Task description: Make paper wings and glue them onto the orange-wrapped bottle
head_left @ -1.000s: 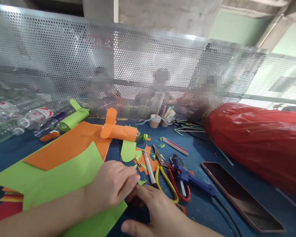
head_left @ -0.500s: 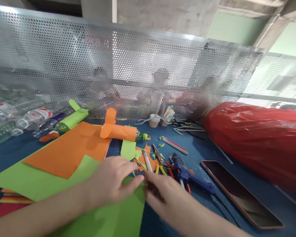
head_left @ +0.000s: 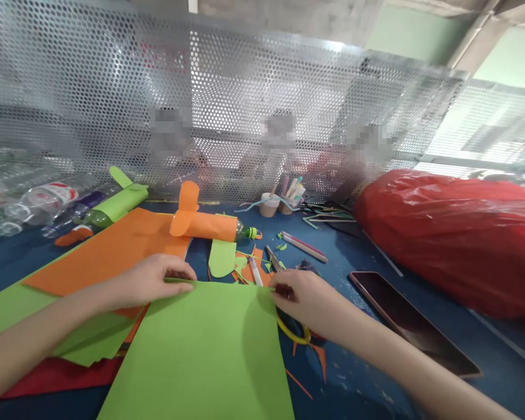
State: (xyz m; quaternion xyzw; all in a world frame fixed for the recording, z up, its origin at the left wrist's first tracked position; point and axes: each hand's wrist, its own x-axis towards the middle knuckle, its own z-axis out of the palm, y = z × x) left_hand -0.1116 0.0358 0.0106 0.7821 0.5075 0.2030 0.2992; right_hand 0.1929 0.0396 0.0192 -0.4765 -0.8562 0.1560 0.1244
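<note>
A large sheet of green paper (head_left: 205, 350) lies before me, its far edge lifted between my two hands. My left hand (head_left: 157, 281) pinches the far left corner, thumb on top. At the far right corner, the fingers of my right hand (head_left: 301, 294) are closed on the same sheet. Just beyond the sheet are orange and green paper scraps (head_left: 247, 265), a white pen (head_left: 256, 272) and scissors (head_left: 273, 256), partly covered. Yellow scissor handles (head_left: 295, 333) show under my right hand. A green bottle wrapped in orange paper (head_left: 212, 226) lies farther back.
To the left are stacked orange paper (head_left: 109, 251) and several plastic bottles (head_left: 48, 198). On the right lie a phone (head_left: 411, 324) and a big red plastic bag (head_left: 455, 239). Cups of pens (head_left: 289, 203) stand by the perforated metal screen (head_left: 236, 116), with people behind it.
The hands, close together before, have moved apart to the sheet's two far corners. The green sheet has come up and now covers part of the scissors and glue gun.
</note>
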